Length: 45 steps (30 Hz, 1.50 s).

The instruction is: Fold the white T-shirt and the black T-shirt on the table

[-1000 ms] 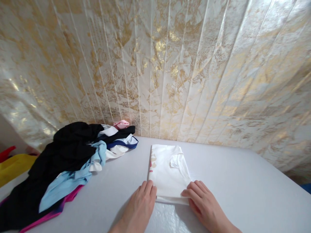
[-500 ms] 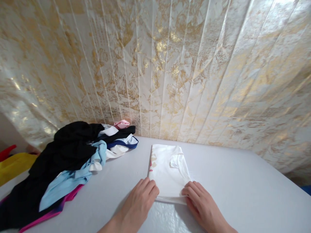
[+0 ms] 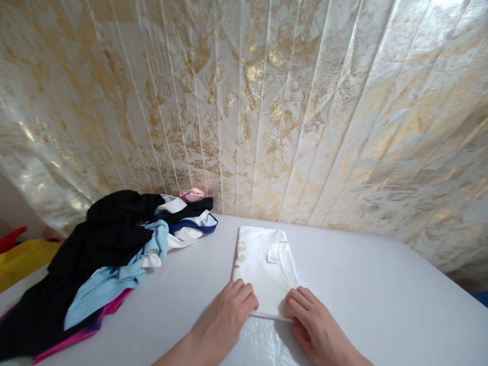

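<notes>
Just ahead of the left hand (image 3: 229, 311) and right hand (image 3: 313, 320), the folded white shirt (image 3: 263, 272) lies on the table (image 3: 354, 284), long axis running away, both equally near, curled fingers touching its near corners; whether they pinch it, I cannot tell.

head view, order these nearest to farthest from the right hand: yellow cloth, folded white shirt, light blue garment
From the right hand:
1. Folded white shirt: touching the hand, its neckline toward that side
2. Light blue garment: off to the left, in the clothes heap
3. Yellow cloth: at the picture's left edge, past the heap
</notes>
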Available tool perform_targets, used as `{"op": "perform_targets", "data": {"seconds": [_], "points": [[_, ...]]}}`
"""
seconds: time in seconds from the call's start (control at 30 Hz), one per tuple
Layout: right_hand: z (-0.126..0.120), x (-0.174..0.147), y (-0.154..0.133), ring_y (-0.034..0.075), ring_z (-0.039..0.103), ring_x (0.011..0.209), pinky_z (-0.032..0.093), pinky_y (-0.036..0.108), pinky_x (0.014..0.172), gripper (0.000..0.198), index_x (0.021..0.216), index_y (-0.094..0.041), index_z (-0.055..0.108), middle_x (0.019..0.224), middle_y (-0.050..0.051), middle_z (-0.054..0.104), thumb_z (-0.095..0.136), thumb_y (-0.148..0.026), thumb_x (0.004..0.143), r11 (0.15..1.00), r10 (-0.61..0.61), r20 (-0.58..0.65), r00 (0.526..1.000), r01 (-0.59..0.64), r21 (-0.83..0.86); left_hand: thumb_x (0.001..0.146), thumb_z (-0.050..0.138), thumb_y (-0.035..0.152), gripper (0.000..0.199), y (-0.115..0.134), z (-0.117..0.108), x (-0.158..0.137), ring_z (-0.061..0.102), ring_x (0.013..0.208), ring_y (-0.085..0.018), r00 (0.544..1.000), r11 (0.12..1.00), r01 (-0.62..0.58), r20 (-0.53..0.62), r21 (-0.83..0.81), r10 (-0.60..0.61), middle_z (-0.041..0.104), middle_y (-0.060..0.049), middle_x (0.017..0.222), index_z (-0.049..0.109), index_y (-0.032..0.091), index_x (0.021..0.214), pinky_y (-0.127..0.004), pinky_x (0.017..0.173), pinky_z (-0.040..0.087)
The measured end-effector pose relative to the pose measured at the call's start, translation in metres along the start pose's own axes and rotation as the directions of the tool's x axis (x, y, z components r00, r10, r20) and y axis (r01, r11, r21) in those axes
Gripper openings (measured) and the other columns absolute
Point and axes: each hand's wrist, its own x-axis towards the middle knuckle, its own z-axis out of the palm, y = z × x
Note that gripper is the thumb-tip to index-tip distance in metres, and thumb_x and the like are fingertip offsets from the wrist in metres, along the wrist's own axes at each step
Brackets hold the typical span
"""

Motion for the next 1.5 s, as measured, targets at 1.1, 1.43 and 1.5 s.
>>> {"op": "perform_targets", "data": {"seconds": [1.1,1.43,1.5], "points": [[0.034,0.083,-0.050,0.016,0.053,0.073,0.039,0.026,0.067,0.021,0.081,-0.020,0.055,0.075,-0.001,0.059,0.055,0.001,0.080,0.935,0.178,-0.075,0.981,-0.145,0.325,0.080,0.052,0.006,0.019,-0.001,-0.004,-0.023,0.059,0.080,-0.018,0.873,0.890,0.453,-0.180,-0.047,-0.454,0.057,0.001,0.083,0.046,0.023,0.087,-0.028,0.071,0.041],[0.034,0.084,-0.050,0.018,0.049,0.076,0.039,0.029,0.070,0.019,0.087,-0.022,0.049,0.083,0.001,0.061,0.050,-0.003,0.085,0.980,-0.016,-0.231,0.973,0.061,0.191,0.084,0.050,0.007,0.018,-0.001,-0.004,-0.010,0.063,0.088,-0.019,0.831,0.830,0.553,-0.116,0.069,-0.544,0.063,-0.002,0.088,0.048,0.022,0.094,-0.027,0.075,0.043],[0.034,0.084,-0.050,0.018,0.049,0.075,0.039,0.030,0.069,0.019,0.088,-0.022,0.050,0.083,0.001,0.061,0.050,-0.004,0.086,0.986,-0.047,-0.242,0.969,0.083,0.143,0.083,0.050,0.007,0.020,-0.001,-0.005,-0.008,0.064,0.089,-0.020,0.831,0.828,0.555,-0.100,0.085,-0.547,0.063,-0.002,0.089,0.049,0.022,0.096,-0.027,0.074,0.044]]}}
